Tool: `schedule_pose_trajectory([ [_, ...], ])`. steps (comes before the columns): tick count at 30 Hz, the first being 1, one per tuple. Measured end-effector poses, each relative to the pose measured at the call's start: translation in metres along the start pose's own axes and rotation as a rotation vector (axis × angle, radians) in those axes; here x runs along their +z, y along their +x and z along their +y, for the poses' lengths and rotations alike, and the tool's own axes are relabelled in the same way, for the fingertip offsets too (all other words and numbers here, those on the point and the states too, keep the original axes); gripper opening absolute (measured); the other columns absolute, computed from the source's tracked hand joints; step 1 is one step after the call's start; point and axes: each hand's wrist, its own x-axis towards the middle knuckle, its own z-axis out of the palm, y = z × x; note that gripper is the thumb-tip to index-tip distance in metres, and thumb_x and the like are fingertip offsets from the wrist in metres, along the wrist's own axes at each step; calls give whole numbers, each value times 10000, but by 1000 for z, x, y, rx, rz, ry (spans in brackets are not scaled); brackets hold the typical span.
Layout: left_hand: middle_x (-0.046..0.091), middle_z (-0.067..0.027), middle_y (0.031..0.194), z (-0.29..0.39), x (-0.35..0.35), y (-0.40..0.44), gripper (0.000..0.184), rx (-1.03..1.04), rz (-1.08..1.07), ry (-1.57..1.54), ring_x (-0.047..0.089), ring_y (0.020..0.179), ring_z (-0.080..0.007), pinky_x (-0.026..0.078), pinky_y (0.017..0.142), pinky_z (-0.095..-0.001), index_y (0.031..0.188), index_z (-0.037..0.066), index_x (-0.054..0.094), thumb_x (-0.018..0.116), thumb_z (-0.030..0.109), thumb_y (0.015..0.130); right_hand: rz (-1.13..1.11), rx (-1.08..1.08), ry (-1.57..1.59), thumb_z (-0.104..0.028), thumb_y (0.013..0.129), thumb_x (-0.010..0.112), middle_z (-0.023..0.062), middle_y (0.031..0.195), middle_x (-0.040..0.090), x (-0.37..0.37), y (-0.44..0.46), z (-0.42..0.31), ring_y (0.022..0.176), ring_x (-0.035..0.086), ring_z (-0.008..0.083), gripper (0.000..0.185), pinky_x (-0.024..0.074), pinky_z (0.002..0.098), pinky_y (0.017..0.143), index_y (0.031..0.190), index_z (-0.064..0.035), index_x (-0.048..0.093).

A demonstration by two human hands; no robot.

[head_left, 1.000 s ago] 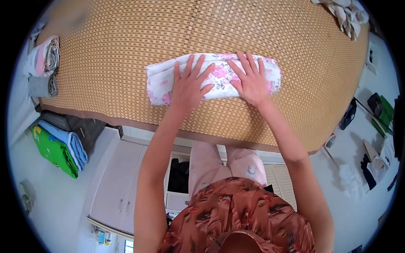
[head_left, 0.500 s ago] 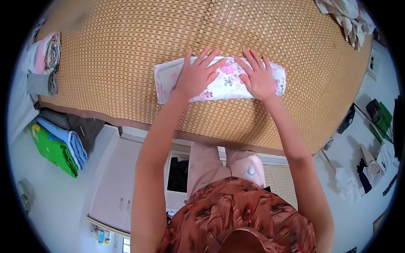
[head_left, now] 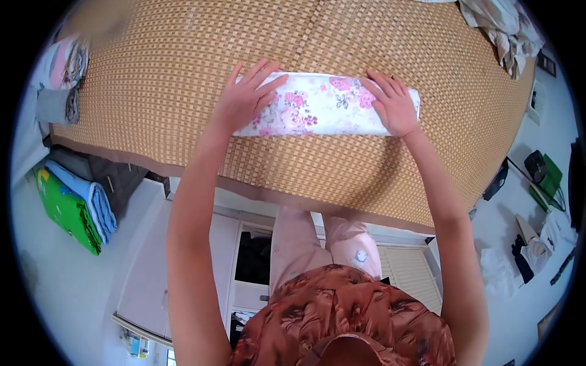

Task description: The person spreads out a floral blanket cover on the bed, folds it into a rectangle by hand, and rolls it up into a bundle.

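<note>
A white cloth with pink flowers point(head_left: 317, 107), folded into a long flat bundle, lies across the woven mat point(head_left: 329, 171) near its front edge. On the bundle's left end rests my left hand point(head_left: 247, 97), fingers spread and reaching past the far edge. My right hand point(head_left: 394, 107) lies on the right end, its fingers apart and slightly bent over the cloth. Neither hand is closed around the bundle. The cloth under both palms is hidden.
Folded cloths point(head_left: 70, 64) and a grey roll point(head_left: 58, 106) sit at the mat's left edge. Below them are green bedding point(head_left: 67, 210) and blue bedding point(head_left: 101, 207). Crumpled cloth point(head_left: 503, 30) lies at the upper right. A green bag point(head_left: 549, 183) is at the far right.
My left hand has slid left to the bundle's end, and my right hand has shifted right. The hands are farther apart, and more of the floral middle shows.
</note>
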Motion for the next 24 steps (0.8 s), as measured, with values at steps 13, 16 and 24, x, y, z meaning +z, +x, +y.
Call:
schedule_pose_trajectory([
  [13,553,-79,986,75,-27,-59,615,-279,-199,-169,508,978,-243,409,820,-369,1116,89,524,710,397,617,-229,70,128,-350,539,770,107,1024,546,-30,-41,-46,1002,496,299,682,387,399,860,1123,-98,522],
  [16,569,-80,933,111,-31,-80,528,-322,-322,-50,541,925,-264,424,800,-395,1013,92,595,719,391,595,-288,73,134,-331,538,773,80,989,557,-34,-63,-65,997,502,280,544,384,408,856,1001,-108,596],
  [24,618,-109,988,219,-30,-145,478,-710,-478,-476,596,872,-273,463,772,-358,1006,25,603,709,293,625,324,152,4,-229,696,652,81,943,561,-46,-131,-81,940,527,219,278,399,370,797,933,-100,585],
])
